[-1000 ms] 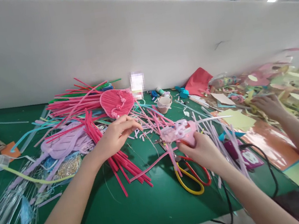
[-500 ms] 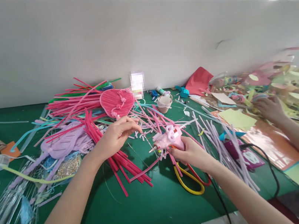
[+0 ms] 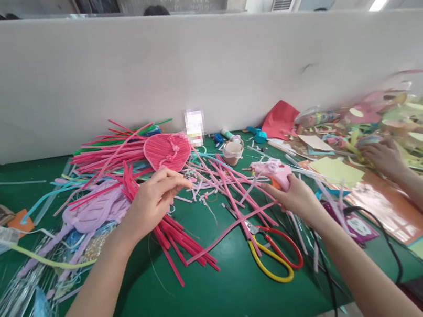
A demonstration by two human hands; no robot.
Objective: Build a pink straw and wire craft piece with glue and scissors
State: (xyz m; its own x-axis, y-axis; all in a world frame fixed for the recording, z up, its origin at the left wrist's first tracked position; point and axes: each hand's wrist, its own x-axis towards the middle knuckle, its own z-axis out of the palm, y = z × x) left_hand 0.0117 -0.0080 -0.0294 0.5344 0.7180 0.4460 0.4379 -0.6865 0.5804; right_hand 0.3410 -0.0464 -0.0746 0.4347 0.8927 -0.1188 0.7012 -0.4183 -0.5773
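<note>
My right hand is wrapped round the handle of a pink hot glue gun, whose nozzle points left over the table. My left hand is in a pinch above a bundle of red pipe cleaners. Whatever lies between those fingertips is too small to make out. Just past the left hand is a red heart-shaped piece with small pink flowers on it. Scissors with one red and one yellow handle lie between the hands, among pink pipe cleaners.
At left are a lilac pipe-cleaner piece and thin silvery sticks. A small cup stands behind. On the right, a co-worker's hand is among paper cutouts. A black cable and orange sheet lie nearby.
My right hand has moved the glue gun right and slightly up, away from my left hand, uncovering the scissors. My left hand has shifted slightly left, still pinched.
</note>
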